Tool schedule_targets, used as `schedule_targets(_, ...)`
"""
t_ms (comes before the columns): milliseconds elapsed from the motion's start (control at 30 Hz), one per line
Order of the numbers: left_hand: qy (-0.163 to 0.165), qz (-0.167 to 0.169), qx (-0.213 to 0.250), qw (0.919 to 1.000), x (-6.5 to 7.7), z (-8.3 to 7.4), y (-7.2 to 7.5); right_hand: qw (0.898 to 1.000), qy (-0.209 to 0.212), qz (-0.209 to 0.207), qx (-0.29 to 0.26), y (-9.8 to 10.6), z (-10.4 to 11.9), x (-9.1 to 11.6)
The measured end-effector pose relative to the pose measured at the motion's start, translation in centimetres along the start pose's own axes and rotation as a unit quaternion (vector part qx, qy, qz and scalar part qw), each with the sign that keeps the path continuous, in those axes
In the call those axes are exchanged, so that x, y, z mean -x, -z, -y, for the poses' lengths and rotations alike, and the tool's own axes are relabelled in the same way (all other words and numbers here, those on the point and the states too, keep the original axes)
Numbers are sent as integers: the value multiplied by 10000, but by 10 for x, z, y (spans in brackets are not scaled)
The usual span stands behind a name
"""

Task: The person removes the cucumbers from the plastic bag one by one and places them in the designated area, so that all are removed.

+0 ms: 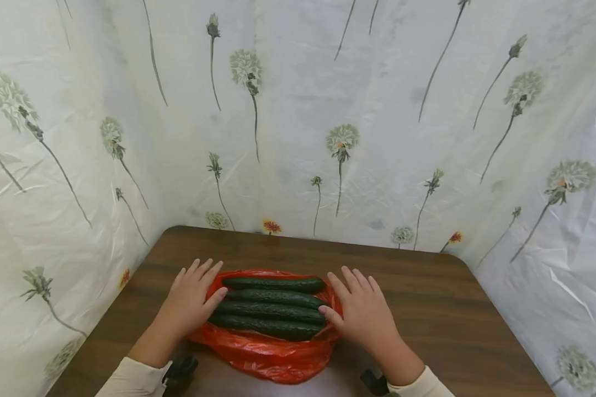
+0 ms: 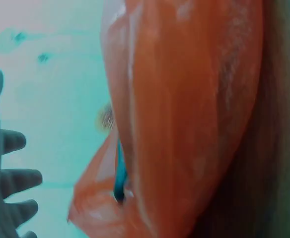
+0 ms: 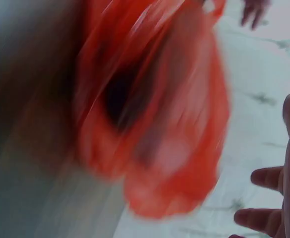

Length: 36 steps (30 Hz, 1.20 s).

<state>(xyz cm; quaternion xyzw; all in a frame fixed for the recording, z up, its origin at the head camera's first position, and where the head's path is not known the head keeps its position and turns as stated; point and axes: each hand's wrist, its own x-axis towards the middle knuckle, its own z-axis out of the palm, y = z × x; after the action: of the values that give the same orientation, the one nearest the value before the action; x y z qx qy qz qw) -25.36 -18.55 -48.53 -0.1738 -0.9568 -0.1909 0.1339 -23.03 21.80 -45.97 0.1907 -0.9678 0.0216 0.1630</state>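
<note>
And there they lay, four dark green cucumbers (image 1: 275, 311), side by side in the gaping mouth of a red plastic bag (image 1: 278, 355), down towards six o'clock of my view! My left hand (image 1: 191, 300) was out at nine o'clock of the bag, fingers straight and parted, gripping nothing, the thumb angled in by the cucumbers' nine o'clock ends. Across at three o'clock my right hand (image 1: 365, 314) matched it, fingers splayed and aimed at eleven, holding nothing, thumb slanting in by the opposite ends. Did either thumb actually touch? With the right wrist view so blurred, I couldn't fairly tell. Beneath it all was the brown wooden table (image 1: 427, 309), far edge up towards twelve, and round from nine through twelve to three hung a pale curtain (image 1: 288, 193) printed with dandelions. Cream sleeves (image 1: 134, 380) came in at seven and five!
</note>
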Motion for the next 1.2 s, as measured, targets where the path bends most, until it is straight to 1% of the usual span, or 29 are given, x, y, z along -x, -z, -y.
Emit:
schedule_targets(67,149,-331,300,9989,5,8,-1,9997,-55,-64,-218,0,15,0)
schedule_targets(133,308,-606,579,9960,10,16,-1,9988,-126,-38,-466,1,31,-1)
schedule_targets(200,517,-773,927,9913,14,23,-1,9974,-181,-29,-690,1,47,-3)
schedule_targets(267,757,-808,1281,9856,16,29,0,9961,-223,-44,-855,-1,59,-5)
schedule_targets(367,1019,-628,1789,9766,19,36,-1,9954,-310,-74,-906,-3,72,-6)
schedule_targets(433,1099,-442,2028,9720,21,39,-4,9951,-367,-79,-914,-6,77,-7)
schedule_targets(533,1143,-200,2374,9644,25,44,-9,9941,-386,23,-1018,-11,82,-8)
schedule_targets(633,1251,-77,2587,9578,27,47,-11,9928,-371,120,-1135,-19,87,-10)
schedule_targets(733,1352,-6,2677,9540,28,49,-14,9927,-366,187,-1132,-28,92,-11)
schedule_targets(800,1323,9,2778,9515,28,49,-17,9931,-336,252,-1098,-33,96,-11)
schedule_targets(933,1094,-49,2990,9479,29,47,-25,9935,-181,458,-1026,-41,103,-11)
schedule_targets(1000,948,-63,3018,9486,29,44,-29,9939,-96,559,-951,-44,105,-11)
schedule_targets(1133,817,7,3044,9490,29,38,-34,9942,-17,697,-824,-45,107,-10)
schedule_targets(1200,856,29,3016,9496,28,37,-36,9943,-3,711,-789,-46,107,-10)
